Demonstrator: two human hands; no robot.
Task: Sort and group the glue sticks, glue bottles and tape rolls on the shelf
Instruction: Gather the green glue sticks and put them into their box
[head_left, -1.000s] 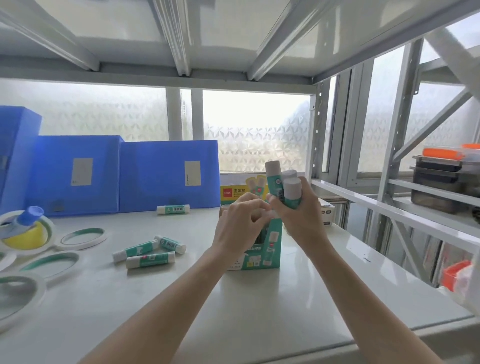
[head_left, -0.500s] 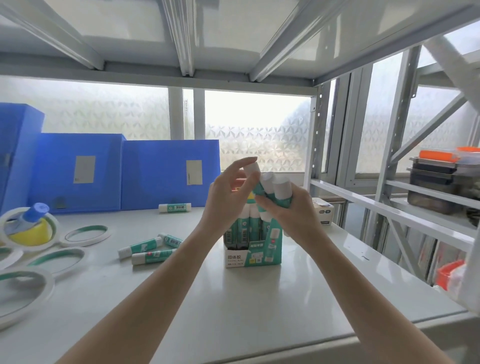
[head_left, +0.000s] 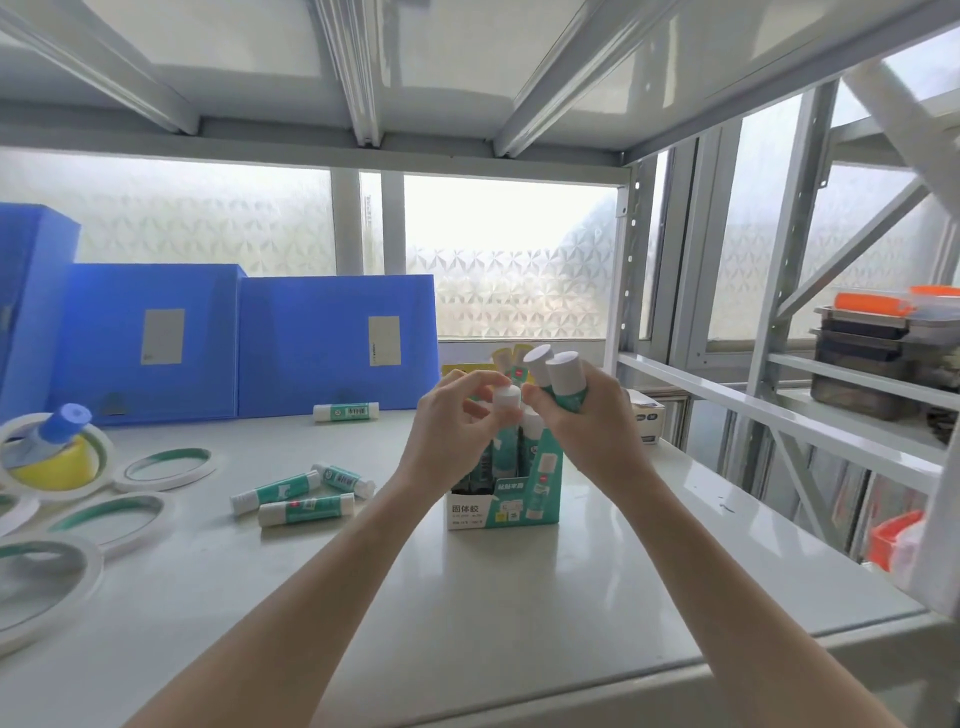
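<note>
My right hand (head_left: 592, 415) grips two teal-and-white glue sticks (head_left: 563, 379) upright, caps up, just above the green display box (head_left: 506, 504). My left hand (head_left: 452, 431) pinches the white cap of another glue stick (head_left: 506, 397) that points down into the box, where more sticks stand. Three loose glue sticks (head_left: 306, 493) lie on the shelf left of the box, and one more (head_left: 345, 412) lies by the blue folders. Several tape rolls (head_left: 166, 467) lie at the far left. A blue-capped glue bottle (head_left: 49, 436) rests on a yellow tape roll (head_left: 57, 465).
Blue file boxes (head_left: 332, 343) line the back of the white shelf (head_left: 519, 597). A small white carton (head_left: 647, 415) sits behind my right hand. The shelf's upright post (head_left: 626, 291) stands at the right; a neighbouring rack holds stacked trays (head_left: 872, 358).
My left hand has taken one glue stick from the bunch in my right hand and lowered it toward the box. My right hand keeps two sticks.
</note>
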